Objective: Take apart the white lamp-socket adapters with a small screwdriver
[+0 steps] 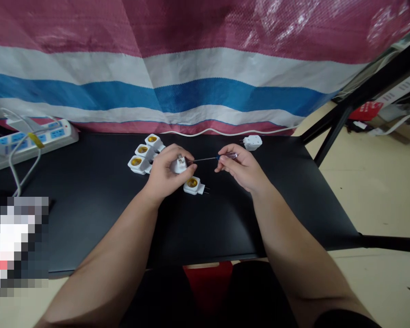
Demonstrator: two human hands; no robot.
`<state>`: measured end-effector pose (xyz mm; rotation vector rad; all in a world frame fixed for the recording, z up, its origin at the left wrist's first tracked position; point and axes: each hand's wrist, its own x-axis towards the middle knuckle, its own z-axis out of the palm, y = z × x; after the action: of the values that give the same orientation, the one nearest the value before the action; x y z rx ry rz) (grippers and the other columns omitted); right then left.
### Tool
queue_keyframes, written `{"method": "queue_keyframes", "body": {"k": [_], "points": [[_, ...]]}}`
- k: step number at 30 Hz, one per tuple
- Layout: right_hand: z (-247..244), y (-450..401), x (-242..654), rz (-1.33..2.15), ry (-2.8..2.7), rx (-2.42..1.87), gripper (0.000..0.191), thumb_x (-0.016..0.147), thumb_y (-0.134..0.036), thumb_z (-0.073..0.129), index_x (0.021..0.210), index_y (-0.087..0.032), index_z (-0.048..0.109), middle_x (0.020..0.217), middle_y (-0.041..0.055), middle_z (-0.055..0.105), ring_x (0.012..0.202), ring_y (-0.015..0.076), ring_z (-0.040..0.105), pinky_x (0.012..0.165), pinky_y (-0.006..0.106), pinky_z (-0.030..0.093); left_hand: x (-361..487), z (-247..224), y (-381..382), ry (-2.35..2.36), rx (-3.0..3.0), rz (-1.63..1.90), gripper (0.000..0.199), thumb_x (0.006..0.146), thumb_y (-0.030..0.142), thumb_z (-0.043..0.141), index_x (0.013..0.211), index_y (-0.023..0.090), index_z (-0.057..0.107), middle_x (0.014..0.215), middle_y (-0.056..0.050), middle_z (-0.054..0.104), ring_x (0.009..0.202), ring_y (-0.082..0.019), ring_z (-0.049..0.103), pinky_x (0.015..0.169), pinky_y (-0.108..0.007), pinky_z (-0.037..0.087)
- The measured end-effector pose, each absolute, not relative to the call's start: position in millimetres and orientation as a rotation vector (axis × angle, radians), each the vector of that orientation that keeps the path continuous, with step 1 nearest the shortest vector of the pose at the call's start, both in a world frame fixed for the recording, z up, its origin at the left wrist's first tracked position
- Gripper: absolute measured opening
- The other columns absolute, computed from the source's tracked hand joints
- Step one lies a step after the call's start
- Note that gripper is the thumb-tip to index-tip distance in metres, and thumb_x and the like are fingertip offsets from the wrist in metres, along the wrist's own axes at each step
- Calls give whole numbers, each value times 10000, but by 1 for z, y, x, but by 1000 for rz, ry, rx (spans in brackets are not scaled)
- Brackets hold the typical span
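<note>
My left hand [166, 173] grips a white plug-in lamp socket adapter [178, 166], with its metal prongs showing near my thumb. My right hand [239, 167] pinches a small screwdriver [205, 160] with a blue and clear handle. The thin shaft reaches across to the adapter in my left hand, and its tip appears to touch the adapter near the fingers. Just below my left hand, a similar white socket [192, 185] with a brass centre lies on the black table [89, 214]. Three more sockets [142, 155] are bunched to the left of that hand. A white plug piece [252, 142] lies beyond my right hand.
A white power strip [29, 143] with blue outlets and loose cables sits at the far left of the table. A white cord [225, 132] runs along the back edge, in front of a striped woven tarp [157, 86]. Black folding table legs [333, 134] stand at right.
</note>
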<state>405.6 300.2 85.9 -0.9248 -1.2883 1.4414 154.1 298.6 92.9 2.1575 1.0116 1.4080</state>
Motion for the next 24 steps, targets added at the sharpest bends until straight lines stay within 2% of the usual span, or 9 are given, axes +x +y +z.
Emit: {"method": "queue_keyframes", "body": {"k": [4,8,10,12,14,16,19,21,24], "points": [[88,297,410,1399,-1374,-946,269,927,-416,838,1065,-242,686,873,-35,704,797,136,750,857,339,609,154,84,298,1068,1975,1424,321,826,358,905,965,229,646,936,-38,777,810,-197,734,706,-345,577],[90,297,410,1297,-1456,-1013,250,942,-396,824,1067,-234,681,835,-32,716,773,141,751,819,326,593,155,80,299,1020,1879,1447,374,785,380,957,953,224,660,994,-59,812,920,-236,786,785,-376,621],[91,296,410,1301,-1466,-1027,274,961,-459,810,1035,-233,674,739,-48,684,655,127,701,709,305,579,155,81,299,999,1861,1440,349,788,369,963,961,220,698,1020,-64,819,958,-245,795,835,-389,628],[91,295,410,1329,-1462,-1059,348,996,-573,747,984,-235,663,621,-73,598,501,107,586,539,279,504,156,82,299,983,1871,1427,314,803,359,955,951,214,719,1015,-67,817,967,-244,792,875,-392,620],[92,294,410,1324,-1464,-1092,438,1023,-664,662,945,-233,661,567,-82,531,430,95,496,452,269,427,155,83,299,969,1905,1406,281,825,349,941,942,209,727,999,-69,808,956,-236,779,890,-386,601],[93,293,410,1255,-1497,-1070,450,1025,-670,656,959,-226,686,606,-62,567,487,104,555,511,275,484,155,84,299,950,1929,1398,261,840,339,934,944,207,734,983,-66,793,932,-226,761,876,-377,578],[95,293,411,1104,-1560,-967,335,989,-561,756,1023,-228,730,830,3,691,754,155,720,770,338,614,155,86,300,924,1933,1403,255,846,341,934,954,211,743,964,-59,767,906,-216,734,853,-371,554],[95,293,411,1024,-1597,-908,249,971,-481,788,982,-236,747,980,35,696,895,186,743,883,388,630,156,87,300,903,1937,1406,237,859,340,925,950,212,747,951,-56,754,896,-211,720,847,-368,549],[94,293,409,1012,-1614,-861,192,940,-417,818,909,-237,758,1064,46,673,957,197,734,947,420,634,157,89,301,876,1961,1426,185,891,326,894,931,211,754,931,-53,746,888,-203,708,849,-363,551]]}}
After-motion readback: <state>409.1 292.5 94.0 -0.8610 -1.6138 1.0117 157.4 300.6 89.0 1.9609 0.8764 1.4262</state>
